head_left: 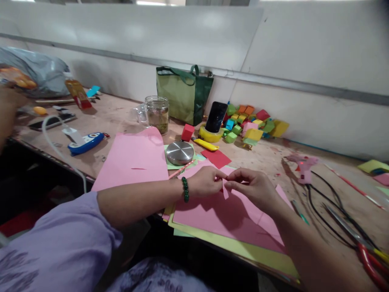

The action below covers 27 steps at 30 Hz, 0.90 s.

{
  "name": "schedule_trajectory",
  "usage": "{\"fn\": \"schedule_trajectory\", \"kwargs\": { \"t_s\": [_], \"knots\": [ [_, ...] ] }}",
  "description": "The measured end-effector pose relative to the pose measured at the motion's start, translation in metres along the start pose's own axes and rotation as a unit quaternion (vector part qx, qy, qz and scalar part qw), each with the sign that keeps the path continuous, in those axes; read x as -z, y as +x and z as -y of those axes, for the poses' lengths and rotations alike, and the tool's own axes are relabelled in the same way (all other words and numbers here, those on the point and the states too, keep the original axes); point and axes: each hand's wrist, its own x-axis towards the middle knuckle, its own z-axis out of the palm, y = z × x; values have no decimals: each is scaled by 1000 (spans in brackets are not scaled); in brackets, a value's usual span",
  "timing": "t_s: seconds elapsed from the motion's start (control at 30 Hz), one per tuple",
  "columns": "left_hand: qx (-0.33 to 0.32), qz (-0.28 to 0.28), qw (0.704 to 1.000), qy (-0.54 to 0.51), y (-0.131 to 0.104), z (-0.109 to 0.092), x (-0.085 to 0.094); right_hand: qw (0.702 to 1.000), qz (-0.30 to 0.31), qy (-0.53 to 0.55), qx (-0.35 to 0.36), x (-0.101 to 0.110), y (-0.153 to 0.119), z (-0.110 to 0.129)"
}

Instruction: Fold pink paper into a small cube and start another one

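My left hand (206, 181), with a green bead bracelet at the wrist, is closed in a pinch on a small pink paper piece (225, 191). From the other side my right hand (253, 187) pinches the same piece between thumb and fingertips. Both hands are just above a stack of coloured sheets whose top is pink paper (212, 215). Beyond them lie a red paper square (216, 158), a pink pencil-like stick (182, 169) and a round metal lid-like disc (180, 152). Part of the held piece is hidden by my fingers.
A pink sheet (130, 162) lies at left, near a glass mug (157, 115). Behind are a yellow cutter (206, 144), a phone (216, 117) and folded paper cubes (243, 121). A glue gun (304, 166) and scissors (349, 231) lie right. Another person's hand (9, 105) shows far left.
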Motion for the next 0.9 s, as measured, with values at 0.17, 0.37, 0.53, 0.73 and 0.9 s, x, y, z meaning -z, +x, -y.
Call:
{"fn": "schedule_trajectory", "kwargs": {
  "t_s": [0.17, 0.37, 0.53, 0.73, 0.9],
  "knots": [
    [24, 22, 999, -29, 1, -5, 3, 999, 30, -15, -12, 2, 1, 1],
    [39, 44, 996, -69, 5, 0, 7, 998, 19, -61, -4, 2, 0, 0],
    [64, 39, 992, -106, 5, -1, 6, 994, -3, -107, 27, 0, -3, 2],
    [138, 80, 903, -398, 5, -11, 8, 979, -101, -151, 91, -4, -4, -2],
    [148, 138, 867, -456, 1, -13, 2, 974, -85, -190, 93, -5, -3, -3]
  ]
}}
